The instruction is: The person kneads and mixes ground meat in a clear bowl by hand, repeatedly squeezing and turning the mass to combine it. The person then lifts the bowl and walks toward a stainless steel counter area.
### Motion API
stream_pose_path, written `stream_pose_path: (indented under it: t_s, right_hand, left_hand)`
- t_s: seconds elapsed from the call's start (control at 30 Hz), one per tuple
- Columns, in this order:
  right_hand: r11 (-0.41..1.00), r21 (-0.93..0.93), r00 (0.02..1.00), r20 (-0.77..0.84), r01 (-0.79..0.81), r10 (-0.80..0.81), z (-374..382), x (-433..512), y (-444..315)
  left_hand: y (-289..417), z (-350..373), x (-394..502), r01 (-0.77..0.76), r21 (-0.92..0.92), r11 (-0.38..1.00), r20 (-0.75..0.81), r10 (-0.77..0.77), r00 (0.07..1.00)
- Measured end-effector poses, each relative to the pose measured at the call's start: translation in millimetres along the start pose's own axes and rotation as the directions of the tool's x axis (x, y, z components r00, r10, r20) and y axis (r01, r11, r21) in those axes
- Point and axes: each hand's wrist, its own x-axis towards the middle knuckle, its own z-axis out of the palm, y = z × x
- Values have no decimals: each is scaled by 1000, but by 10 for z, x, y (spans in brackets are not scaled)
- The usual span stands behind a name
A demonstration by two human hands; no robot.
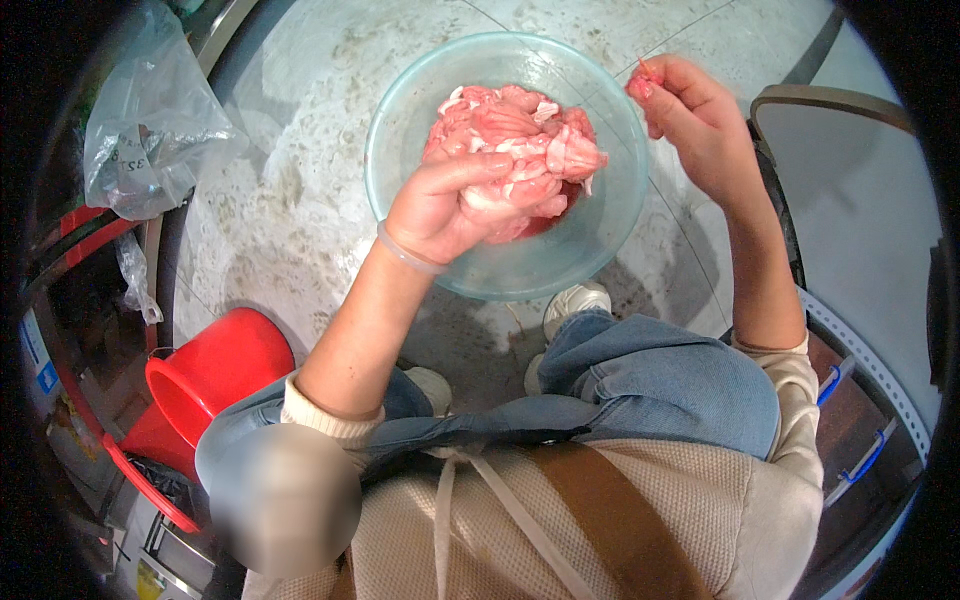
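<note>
My left hand (442, 202), with a pale translucent bangle on its wrist, reaches over a large translucent plastic basin (517, 277) on the floor. Pink raw meat with white fat (510, 124) is gripped between its thumb and fingers, heaped above the basin. How much of the heap rests in the hand and how much in the basin, I cannot tell. A little red liquid (546, 225) shows in the bottom. Beyond the basin's right rim, my right hand (686, 112) pinches a small red scrap of meat (643, 84) between thumb and fingers.
Tipped towards me at the left is a red bucket (225, 360), with a second red container (154, 446) lined in black below it. A clear plastic bag (150, 142) hangs at upper left. On the right stand a grey chair-like frame (825, 97) and a crate with blue handles (862, 457).
</note>
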Motion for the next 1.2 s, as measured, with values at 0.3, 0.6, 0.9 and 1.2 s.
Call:
stream_pose_path:
  t_s: [0.3, 0.6, 0.9, 1.2]
  right_hand:
    - [994, 85, 997, 37, 61, -64, 148, -78, -44]
    - [998, 32, 998, -29, 48, -47, 165, -95, -82]
    - [995, 99, 999, -22, 28, -26, 198, -108, -42]
    - [983, 51, 982, -59, -179, 182, 90, -16, 275]
  left_hand:
    - [38, -17, 16, 5, -246, 969, 18, 0, 1000]
    - [10, -34, 51, -8, -256, 967, -85, -14, 996]
    - [19, -113, 31, -3, -319, 948, -65, -19, 998]
    - [395, -702, -137, -99, -78, 992, -174, 84, 981]
